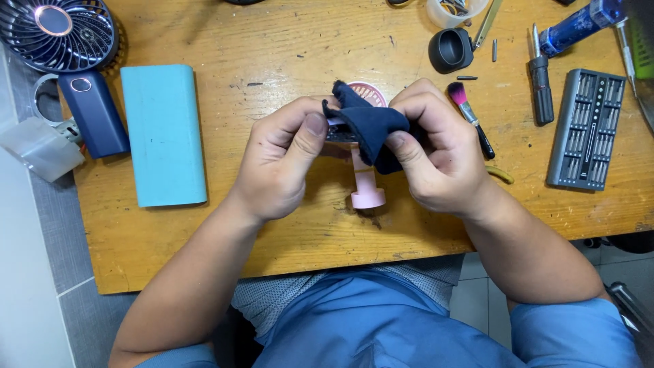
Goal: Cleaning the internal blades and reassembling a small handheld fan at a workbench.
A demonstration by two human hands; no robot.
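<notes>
Over the middle of a wooden table, my left hand grips a small dark part between thumb and fingers. My right hand holds a dark blue cloth and presses it against that part. Under the hands lies a small pink fan; its round grille shows behind the cloth and its handle and base point toward me. Most of the dark part is hidden by my fingers and the cloth.
A light blue block, a dark blue handheld fan and a clear plastic piece lie at left. At right are a pink-tipped brush, a black screwdriver, a grey bit set, a black cap and a blue tube.
</notes>
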